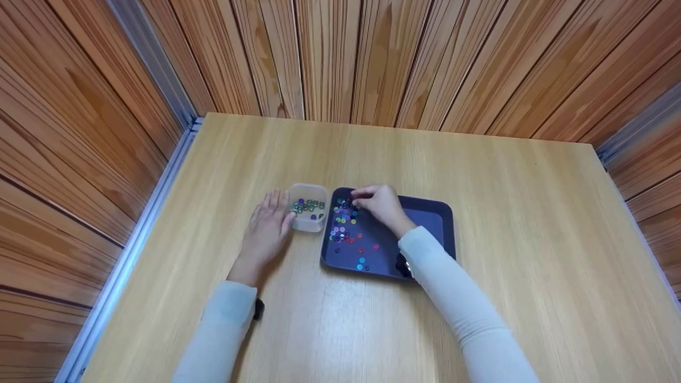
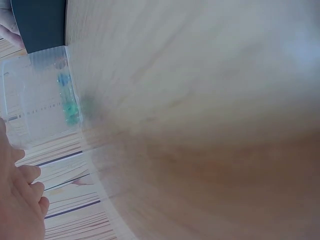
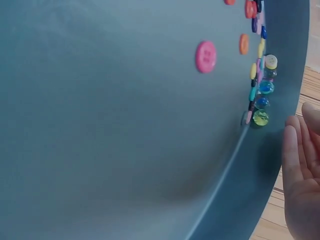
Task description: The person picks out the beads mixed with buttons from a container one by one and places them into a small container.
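My left hand [image 1: 266, 226] lies on the table with fingers extended, at the left side of a clear plastic box [image 1: 308, 225]. Its thumb is at the near left corner of the box. Inside the box are green and purple glass-like beads [image 1: 308, 206]. My right hand [image 1: 380, 205] hovers over the far left part of a dark tray [image 1: 436, 231], thumb and fingertips slightly apart, with nothing visible between them. Colourful buttons [image 1: 340, 219] crowd the tray's left side, and several beads [image 3: 261, 118] lie among them. A pink button [image 3: 205, 56] lies apart from the crowd.
The box stands just left of the tray on a wooden table [image 1: 521, 223]. Wood-patterned walls [image 1: 330, 58] enclose the back and sides. Red and teal buttons [image 1: 361, 260] are scattered toward the tray's near edge. The right forearm covers part of the tray.
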`<state>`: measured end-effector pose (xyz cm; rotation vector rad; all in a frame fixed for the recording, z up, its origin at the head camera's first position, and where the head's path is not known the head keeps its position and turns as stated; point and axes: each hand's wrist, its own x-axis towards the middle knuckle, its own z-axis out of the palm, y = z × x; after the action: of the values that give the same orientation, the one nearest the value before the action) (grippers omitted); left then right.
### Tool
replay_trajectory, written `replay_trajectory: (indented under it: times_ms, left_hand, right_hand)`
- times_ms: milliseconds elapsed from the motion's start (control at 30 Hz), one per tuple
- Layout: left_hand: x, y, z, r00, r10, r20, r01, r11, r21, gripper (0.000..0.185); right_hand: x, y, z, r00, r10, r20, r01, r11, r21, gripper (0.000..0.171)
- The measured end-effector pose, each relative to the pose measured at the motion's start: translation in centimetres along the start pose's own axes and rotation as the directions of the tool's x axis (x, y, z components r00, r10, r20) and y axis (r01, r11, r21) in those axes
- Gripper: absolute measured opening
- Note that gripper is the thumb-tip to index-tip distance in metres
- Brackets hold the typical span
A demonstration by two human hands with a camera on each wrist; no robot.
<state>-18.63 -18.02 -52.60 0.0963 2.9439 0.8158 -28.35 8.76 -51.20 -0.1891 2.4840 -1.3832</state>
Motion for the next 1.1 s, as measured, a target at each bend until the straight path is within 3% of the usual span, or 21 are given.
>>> replay_trajectory:
  times_ms: [333, 633, 933, 1100]
  left_hand:
    - [0.0, 0.0, 0.1, 1.000, 0.007, -0.021, -0.007, 1.000, 0.004, 0.064]
    - [-0.1, 0.0, 0.2, 1.000, -0.010, -0.017, 0.009, 1.000, -0.002, 0.064]
    - [-0.1, 0.0, 0.1, 1.000, -0.005, -0.022, 0.005, 1.000, -0.008, 0.064]
    - [-0.1, -0.1, 0.1, 1.000, -0.008, -0.018, 0.008, 1.000, -0.009, 0.064]
  right_hand:
    - [0.2, 0.6, 0.8, 0.999, -0.045, 0.009, 0.045, 0.993, -0.109, 0.025]
    - [0.3, 0.7, 1.2, 0.999, -0.005, 0.045, 0.011, 0.992, -0.124, 0.026]
    - [0.5, 0.6, 1.6, 0.999, -0.021, 0.025, 0.024, 0.989, -0.143, 0.023]
    - [0.6, 0.4, 1.9, 0.998, -0.034, 0.044, 0.043, 0.978, -0.204, 0.022]
